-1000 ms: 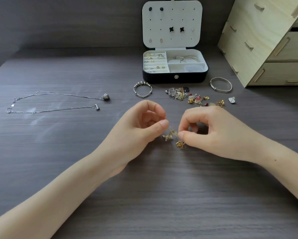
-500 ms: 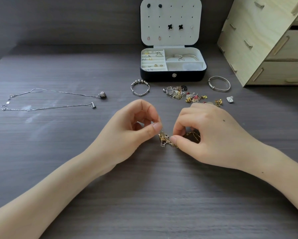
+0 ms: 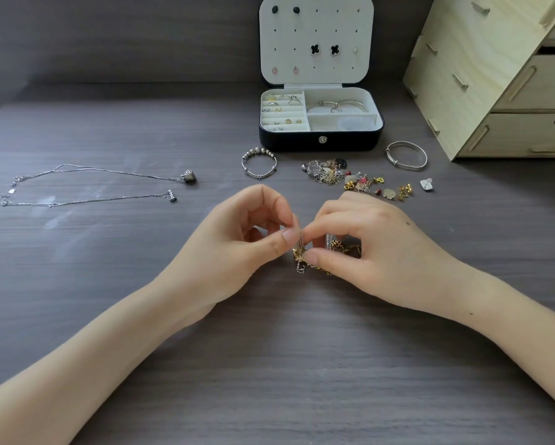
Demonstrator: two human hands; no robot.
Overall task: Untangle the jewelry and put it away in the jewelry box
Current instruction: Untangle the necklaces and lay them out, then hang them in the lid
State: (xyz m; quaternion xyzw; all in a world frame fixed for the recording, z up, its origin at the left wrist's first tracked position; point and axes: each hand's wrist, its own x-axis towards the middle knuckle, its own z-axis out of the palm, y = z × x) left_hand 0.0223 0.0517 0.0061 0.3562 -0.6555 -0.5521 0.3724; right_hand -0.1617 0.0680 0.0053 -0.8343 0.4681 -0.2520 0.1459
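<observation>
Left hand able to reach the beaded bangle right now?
Probably yes: beaded bangle lies just beyond the left hand, bare table between. But that hand pinches the tangled chains, so it must let go first.

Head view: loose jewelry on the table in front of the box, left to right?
necklaces → beaded bangle → chain pile → plain bangle

The left hand (image 3: 237, 242) and right hand (image 3: 379, 255) nearly touch, each with thumb and forefinger pinched, forearms converging.
</observation>
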